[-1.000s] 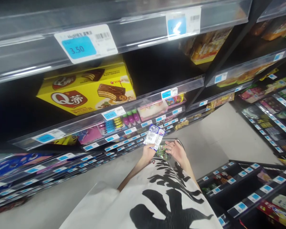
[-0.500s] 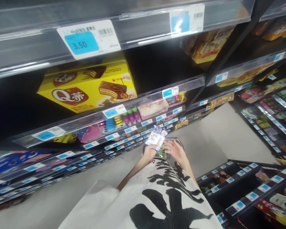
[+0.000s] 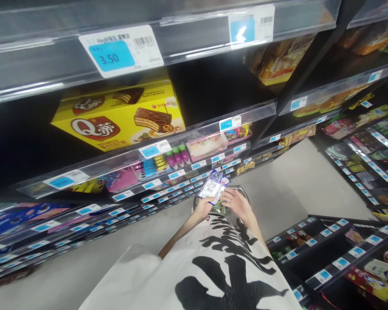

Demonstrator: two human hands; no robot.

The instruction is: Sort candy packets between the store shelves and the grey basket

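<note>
My left hand (image 3: 203, 208) is closed on the lower left part of a small white and blue snack packet (image 3: 212, 188), thumb laid across its front. A pale label with small print faces me. My right hand (image 3: 238, 204) is just right of the packet, its fingers stretched out and apart near the packet's edge; whether they touch it I cannot make out. Below both hands is a shopping basket with a dark rim (image 3: 249, 199), partly hidden by my arms. Some shiny green packets (image 3: 220, 209) lie in it.
A tall shelf unit stands ahead and left, with a yellow cake box (image 3: 119, 116) and a clear price rail (image 3: 194, 132) jutting out. Colourful sweets (image 3: 179, 156) sit lower down. Low dark racks (image 3: 334, 254) stand at the right. Grey floor (image 3: 297, 176) shows between the shelves.
The packet has turned slightly and its upper end has shifted a little to the right. My right hand's fingers have moved slightly. My left hand keeps its hold.
</note>
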